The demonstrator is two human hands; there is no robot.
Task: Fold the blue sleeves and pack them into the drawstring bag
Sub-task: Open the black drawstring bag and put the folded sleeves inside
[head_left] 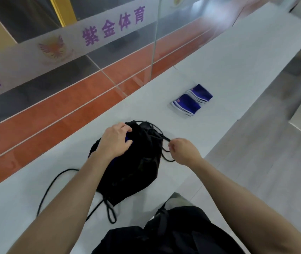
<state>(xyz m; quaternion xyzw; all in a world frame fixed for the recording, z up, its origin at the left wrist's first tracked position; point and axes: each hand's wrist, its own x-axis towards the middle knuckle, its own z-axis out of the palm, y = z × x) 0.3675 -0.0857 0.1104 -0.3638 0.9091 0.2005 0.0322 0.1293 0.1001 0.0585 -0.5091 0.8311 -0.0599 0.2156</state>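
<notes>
A black drawstring bag (135,167) lies on the white table (228,57), its mouth pointing away from me. My left hand (115,140) presses on the bag's upper left near the mouth, gripping the fabric; a sliver of blue sleeve (127,139) shows under the fingers. My right hand (182,151) is closed on the black drawstring (164,139) at the bag's right side. Two folded blue sleeves with white striped edges (191,100) lie side by side on the table beyond the bag, to the right.
A long loop of black cord (54,182) trails left of the bag on the table. A glass wall with purple lettering (113,28) runs along the table's far edge. The table's near right edge drops to a grey floor (256,162).
</notes>
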